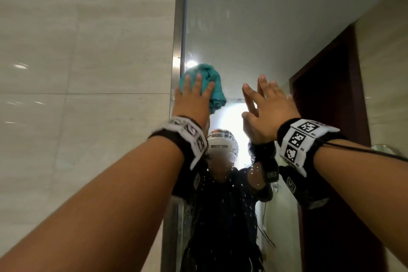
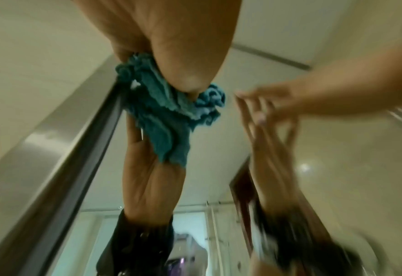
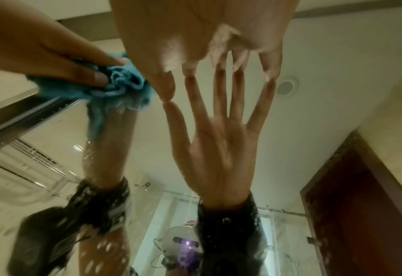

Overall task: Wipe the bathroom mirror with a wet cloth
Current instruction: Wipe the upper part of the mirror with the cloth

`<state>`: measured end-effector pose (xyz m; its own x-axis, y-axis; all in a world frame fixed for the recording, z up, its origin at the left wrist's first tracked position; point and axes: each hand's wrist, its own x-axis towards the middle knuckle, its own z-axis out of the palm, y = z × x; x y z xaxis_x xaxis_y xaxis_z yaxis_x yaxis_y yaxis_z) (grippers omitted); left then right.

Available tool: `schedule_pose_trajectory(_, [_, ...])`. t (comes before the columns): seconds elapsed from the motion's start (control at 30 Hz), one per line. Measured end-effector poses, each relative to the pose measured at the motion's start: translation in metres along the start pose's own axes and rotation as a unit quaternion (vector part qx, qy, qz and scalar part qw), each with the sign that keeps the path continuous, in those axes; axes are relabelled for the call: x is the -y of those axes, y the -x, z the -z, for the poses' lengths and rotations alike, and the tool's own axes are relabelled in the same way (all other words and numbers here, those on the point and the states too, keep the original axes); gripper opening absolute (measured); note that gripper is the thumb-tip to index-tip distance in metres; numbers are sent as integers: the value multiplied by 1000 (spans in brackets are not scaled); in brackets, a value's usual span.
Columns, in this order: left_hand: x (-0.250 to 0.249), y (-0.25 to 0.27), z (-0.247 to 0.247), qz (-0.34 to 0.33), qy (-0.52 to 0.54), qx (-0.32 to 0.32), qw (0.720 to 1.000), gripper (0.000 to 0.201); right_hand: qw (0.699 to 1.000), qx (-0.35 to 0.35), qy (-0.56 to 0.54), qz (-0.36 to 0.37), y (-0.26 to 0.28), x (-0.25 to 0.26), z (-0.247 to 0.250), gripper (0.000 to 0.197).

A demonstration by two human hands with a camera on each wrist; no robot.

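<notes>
Head view: left hand [image 1: 191, 97] is pressing the bunched cloth [image 1: 212, 86] with straight fingers against the mirror [image 1: 254, 28] at its left edge; unwiped glass is lying rightward, where the right hand [image 1: 268, 108] is resting spread, empty.

One cloth [image 1: 209, 83], one mirror [image 1: 254, 35], two hands: left [image 1: 191, 101], right [image 1: 270, 112].

A bathroom — pale glossy wall tiles [image 1: 77, 51] beside a metal-framed mirror [image 1: 242, 28]. Its glass reflects a glazed shower screen [image 3: 219, 214] and a dark wooden door [image 1: 331, 106].
</notes>
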<state>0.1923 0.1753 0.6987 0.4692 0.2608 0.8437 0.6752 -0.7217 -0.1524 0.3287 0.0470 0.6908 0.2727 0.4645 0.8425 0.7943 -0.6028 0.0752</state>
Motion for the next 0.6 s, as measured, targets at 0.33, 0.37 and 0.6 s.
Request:
schedule_pose_trajectory(0.33, [12, 7, -6, -41, 74, 11, 996, 78, 999, -29, -32, -29, -4, 18, 13, 78])
schedule_pose_trajectory(0.37, [16, -8, 2, -19, 92, 2, 996, 76, 998, -14, -37, -40, -6, 19, 13, 83])
schedule_pose_trajectory(0.6, [-18, -4, -27, -59, 120, -80, 988, 67, 998, -7, -32, -45, -10, 15, 3, 84])
